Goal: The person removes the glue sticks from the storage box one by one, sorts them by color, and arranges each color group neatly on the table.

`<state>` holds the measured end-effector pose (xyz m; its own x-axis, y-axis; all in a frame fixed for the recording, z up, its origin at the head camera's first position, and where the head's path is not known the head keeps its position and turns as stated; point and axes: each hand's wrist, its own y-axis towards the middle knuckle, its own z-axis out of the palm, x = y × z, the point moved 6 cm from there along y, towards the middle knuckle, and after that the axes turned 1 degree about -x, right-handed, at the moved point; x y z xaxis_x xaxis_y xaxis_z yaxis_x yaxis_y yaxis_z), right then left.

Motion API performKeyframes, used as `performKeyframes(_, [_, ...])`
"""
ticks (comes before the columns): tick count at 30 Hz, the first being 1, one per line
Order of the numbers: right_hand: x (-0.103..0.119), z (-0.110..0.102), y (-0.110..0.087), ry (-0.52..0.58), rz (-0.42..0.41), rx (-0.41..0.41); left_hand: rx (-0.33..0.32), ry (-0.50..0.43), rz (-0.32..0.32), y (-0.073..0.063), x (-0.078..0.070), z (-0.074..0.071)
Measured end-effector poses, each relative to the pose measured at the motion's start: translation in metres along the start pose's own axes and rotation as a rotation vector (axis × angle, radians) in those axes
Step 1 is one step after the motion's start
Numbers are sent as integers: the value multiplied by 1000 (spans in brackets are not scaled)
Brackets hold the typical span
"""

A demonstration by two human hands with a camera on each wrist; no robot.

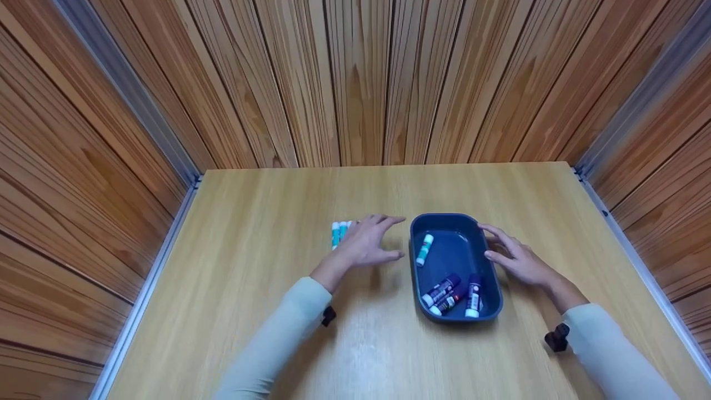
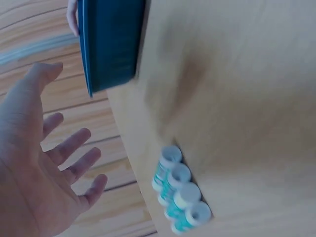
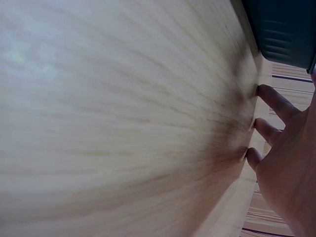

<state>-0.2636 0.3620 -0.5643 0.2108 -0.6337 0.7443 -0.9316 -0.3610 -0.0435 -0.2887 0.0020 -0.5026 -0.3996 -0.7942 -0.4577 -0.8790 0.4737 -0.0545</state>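
Note:
My left hand (image 1: pixel 366 244) hovers over the table between a row of glue sticks and a dark blue bin (image 1: pixel 414 261), fingers spread and holding nothing. Several white-and-teal glue sticks (image 2: pixel 180 190) stand side by side under it, partly hidden by the hand in the head view. Inside the bin, a teal glue stick (image 1: pixel 425 250) lies by the left wall. Purple glue sticks (image 1: pixel 473 297) lie at its near end, one with a red-and-black label (image 1: pixel 447 303). My right hand (image 1: pixel 516 261) rests at the bin's right rim, its lower fingertips (image 3: pixel 266 94) down at the tabletop.
The bin stands on a light wooden table (image 1: pixel 250 233). Wood-panelled walls (image 1: pixel 355 83) enclose the back and both sides, with grey metal rails (image 1: pixel 155 266) along the table's side edges. Each sleeve has a small black device (image 1: pixel 557 338) at the wrist.

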Motion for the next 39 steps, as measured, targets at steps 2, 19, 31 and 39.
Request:
performKeyframes(2, [0, 0, 0, -1, 0, 1, 10, -5, 15, 2, -8, 2])
performKeyframes(19, [0, 3, 1, 21, 18, 20, 116, -402, 88, 14, -67, 16])
performKeyframes(31, [-2, 2, 1, 21, 4, 17, 113, -527, 64, 27, -83, 37])
performKeyframes(39, [2, 0, 2, 34, -23, 19, 125, -523, 63, 35, -99, 51])
